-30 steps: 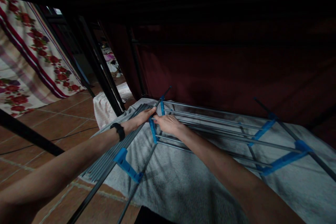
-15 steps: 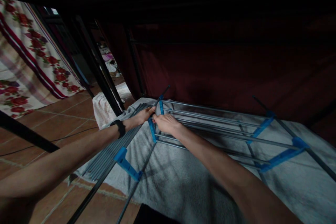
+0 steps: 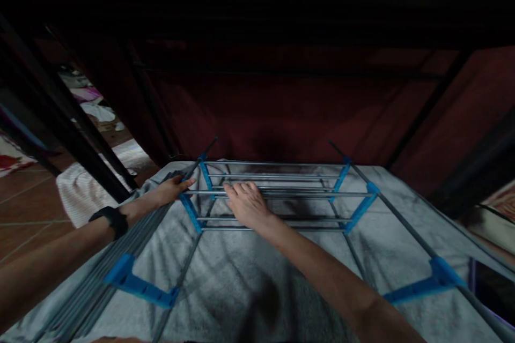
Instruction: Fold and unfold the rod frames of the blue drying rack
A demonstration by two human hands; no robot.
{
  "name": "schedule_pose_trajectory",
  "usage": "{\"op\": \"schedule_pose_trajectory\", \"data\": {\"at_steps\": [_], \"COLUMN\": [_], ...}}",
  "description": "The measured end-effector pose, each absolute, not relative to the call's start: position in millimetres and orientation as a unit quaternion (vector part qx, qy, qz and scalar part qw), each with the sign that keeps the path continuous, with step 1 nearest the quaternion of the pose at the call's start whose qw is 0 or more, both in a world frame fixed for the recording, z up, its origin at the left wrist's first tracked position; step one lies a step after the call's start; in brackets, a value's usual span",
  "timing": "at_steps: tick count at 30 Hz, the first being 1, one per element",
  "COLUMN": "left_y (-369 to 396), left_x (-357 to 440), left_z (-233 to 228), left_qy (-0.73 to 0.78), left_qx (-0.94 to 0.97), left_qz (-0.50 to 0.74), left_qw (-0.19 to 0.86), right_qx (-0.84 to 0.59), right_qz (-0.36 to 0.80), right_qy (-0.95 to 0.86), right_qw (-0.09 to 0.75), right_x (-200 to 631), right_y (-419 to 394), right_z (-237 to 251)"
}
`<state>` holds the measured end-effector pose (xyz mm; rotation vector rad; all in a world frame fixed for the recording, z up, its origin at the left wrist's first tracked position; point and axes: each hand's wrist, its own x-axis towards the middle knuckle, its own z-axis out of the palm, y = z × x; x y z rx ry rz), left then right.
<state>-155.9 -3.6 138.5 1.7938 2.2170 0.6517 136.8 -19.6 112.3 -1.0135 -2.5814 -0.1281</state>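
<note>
Crosswise, a rod (image 3: pixel 322 194) runs under the right fingers (image 3: pixel 242 188).

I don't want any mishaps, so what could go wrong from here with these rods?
The crossbar at the right hand might slip from its left blue bracket if pushed unevenly. The left hand, close to that bracket, could get a finger pinched. The bundled rods might shift if the left forearm bumps them.
</note>
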Motion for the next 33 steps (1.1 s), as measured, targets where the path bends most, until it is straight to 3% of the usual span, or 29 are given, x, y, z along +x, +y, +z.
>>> {"op": "schedule_pose_trajectory", "data": {"at_steps": [3, 6, 11, 18, 25, 33], "left_y": [2.2, 2.8, -5.6, -10.9, -13.0, -12.9], "left_x": [-151.5, -118.2, -7.4, 98.5, 97.9, 67.1], "left_z": [140.2, 147.0, 142.2, 103.6, 86.2, 73.1], "left_qy": [0.735, 0.63, 0.491, 0.462, 0.457, 0.522], "left_qx": [0.665, 0.753, 0.861, 0.866, 0.847, 0.809], "left_qz": [0.131, 0.132, 0.087, 0.1, 0.118, 0.138], "left_qw": [-0.023, -0.141, -0.103, -0.163, -0.242, -0.232], "right_qx": [-0.428, -0.481, -0.524, -0.543, -0.554, -0.56], "right_qz": [-0.058, -0.096, -0.124, -0.104, -0.097, -0.091], "right_qy": [-0.882, -0.847, -0.819, -0.816, -0.814, -0.815], "right_qw": [0.189, 0.205, 0.198, 0.169, 0.146, 0.121], "right_x": [196.5, 241.2, 272.5, 272.3, 270.2, 269.9], "right_y": [-23.8, -22.1, -13.1, -3.4, 2.6, 2.1], "right_z": [98.7, 90.0, 87.3, 89.6, 90.3, 91.5]}}
